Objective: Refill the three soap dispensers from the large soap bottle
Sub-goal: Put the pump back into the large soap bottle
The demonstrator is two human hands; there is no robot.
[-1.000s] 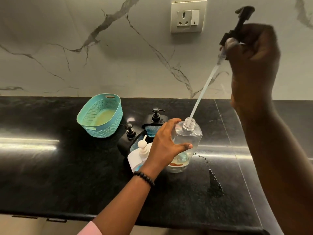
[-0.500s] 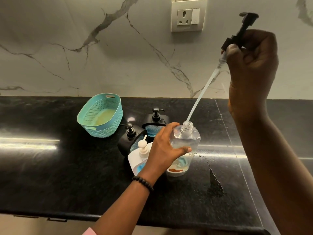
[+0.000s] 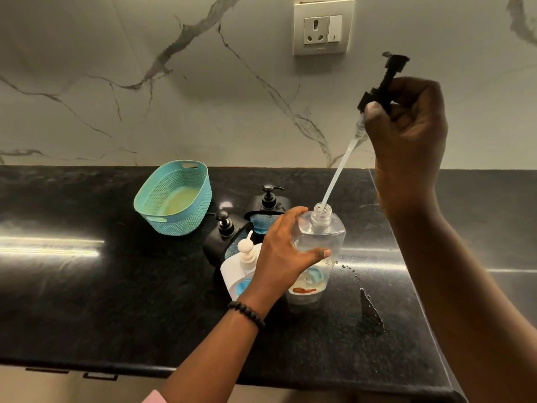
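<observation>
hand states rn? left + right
Left hand: grips the clear bottle standing on the counter.
Right hand: holds the black pump head, its tube tip at the bottle's neck.

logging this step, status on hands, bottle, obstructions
Left hand grips clear bottle. Right hand holds pump, tube tip at open neck. Spill on counter beside it.

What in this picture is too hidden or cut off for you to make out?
- Head view: the left hand covers much of the clear bottle; its label is unreadable.
- The white dispenser is half hidden by that wrist.
- The right hand hides part of the black pump.
- The basket's yellowish content is unidentifiable.
</observation>
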